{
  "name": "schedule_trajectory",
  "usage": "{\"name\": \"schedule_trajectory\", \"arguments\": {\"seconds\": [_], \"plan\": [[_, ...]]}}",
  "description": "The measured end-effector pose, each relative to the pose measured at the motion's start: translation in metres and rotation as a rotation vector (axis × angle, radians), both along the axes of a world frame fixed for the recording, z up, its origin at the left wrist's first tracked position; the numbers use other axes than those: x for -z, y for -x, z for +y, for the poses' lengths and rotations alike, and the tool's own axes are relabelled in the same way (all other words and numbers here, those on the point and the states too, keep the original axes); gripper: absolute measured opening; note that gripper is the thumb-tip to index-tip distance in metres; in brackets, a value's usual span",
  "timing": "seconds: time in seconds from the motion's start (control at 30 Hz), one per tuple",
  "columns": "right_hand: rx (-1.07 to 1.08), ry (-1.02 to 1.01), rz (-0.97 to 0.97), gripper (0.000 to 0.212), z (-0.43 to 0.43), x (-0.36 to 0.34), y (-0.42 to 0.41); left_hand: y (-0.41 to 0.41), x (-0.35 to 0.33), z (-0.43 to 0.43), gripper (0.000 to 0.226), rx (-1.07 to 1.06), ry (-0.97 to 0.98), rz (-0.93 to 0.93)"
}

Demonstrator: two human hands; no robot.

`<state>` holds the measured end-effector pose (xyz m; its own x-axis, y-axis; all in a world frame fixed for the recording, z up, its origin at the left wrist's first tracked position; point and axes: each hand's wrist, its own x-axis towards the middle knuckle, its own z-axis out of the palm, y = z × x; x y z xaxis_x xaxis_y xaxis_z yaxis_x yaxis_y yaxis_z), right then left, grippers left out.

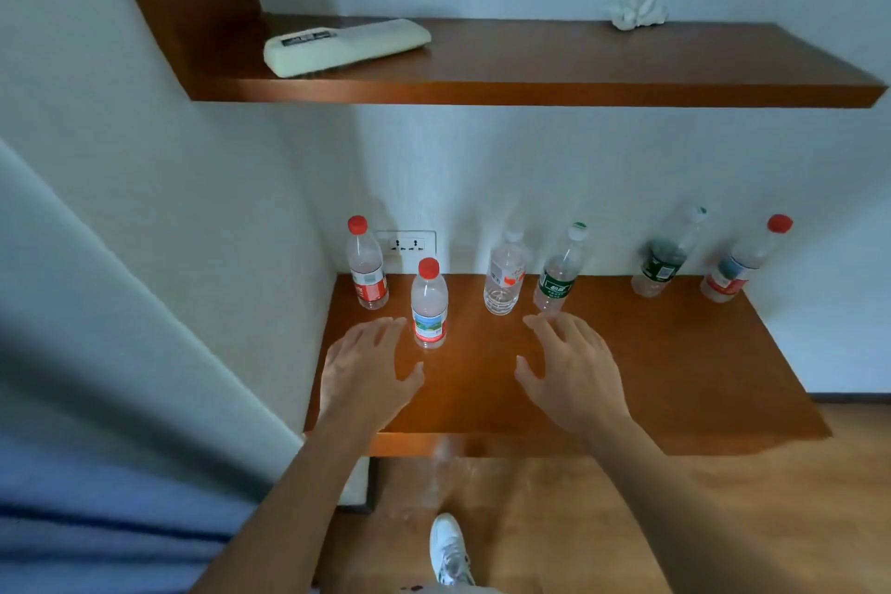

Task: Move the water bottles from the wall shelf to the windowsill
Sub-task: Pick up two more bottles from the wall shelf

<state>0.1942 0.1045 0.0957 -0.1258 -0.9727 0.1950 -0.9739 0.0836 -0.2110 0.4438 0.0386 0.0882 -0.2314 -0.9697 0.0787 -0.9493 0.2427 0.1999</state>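
Bottles [429, 310] upright, clear plastic, coloured caps

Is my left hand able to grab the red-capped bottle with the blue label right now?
Probably yes. The open left hand is just left of the blue-label bottle, which stands forward of the other bottles, with nothing between them.
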Motion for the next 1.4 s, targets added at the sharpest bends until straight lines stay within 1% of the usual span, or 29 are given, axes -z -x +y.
{"name": "schedule_trajectory", "arguments": {"seconds": [0.13, 0.23, 0.33, 0.47, 0.67, 0.73, 0.83, 0.97, 1.13, 1.23, 1.33, 1.4], "plan": [[0.010, -0.032, -0.038, 0.053, -0.049, 0.012, 0.017, 0.005, 0.015, -0.042, 0.071, -0.045, -0.045, 0.071], [0.031, -0.041, -0.113, 0.053, -0.076, 0.023, 0.026, 0.009, 0.030, -0.066, 0.077, -0.073, -0.124, 0.112], [0.080, -0.031, -0.203, 0.054, -0.094, 0.037, 0.033, 0.016, 0.044, -0.079, 0.086, -0.115, -0.204, 0.225], [0.200, -0.097, -0.486, 0.070, -0.113, 0.064, 0.046, 0.033, 0.061, -0.087, 0.100, -0.185, -0.254, 0.428], [0.275, -0.163, -0.756, 0.099, -0.149, 0.092, 0.047, 0.057, 0.085, -0.102, 0.106, -0.289, -0.327, 0.615], [0.261, -0.177, -0.850, 0.104, -0.165, 0.097, 0.045, 0.064, 0.092, -0.110, 0.105, -0.319, -0.316, 0.643], [0.293, -0.169, -0.947, 0.106, -0.185, 0.107, 0.041, 0.072, 0.099, -0.122, 0.103, -0.358, -0.320, 0.699], [0.362, -0.084, -0.964, 0.106, -0.205, 0.121, 0.035, 0.076, 0.104, -0.136, 0.097, -0.377, -0.364, 0.777], [0.413, -0.010, -0.942, 0.103, -0.225, 0.123, 0.026, 0.076, 0.108, -0.150, 0.088, -0.334, -0.408, 0.771], [0.413, 0.000, -0.904, 0.094, -0.231, 0.123, 0.026, 0.079, 0.105, -0.154, 0.087, -0.325, -0.410, 0.783], [0.364, -0.008, -0.812, 0.082, -0.233, 0.119, 0.027, 0.083, 0.097, -0.157, 0.086, -0.332, -0.395, 0.808], [0.330, -0.008, -0.787, 0.079, -0.233, 0.113, 0.026, 0.085, 0.089, -0.158, 0.084, -0.327, -0.376, 0.831]]}}
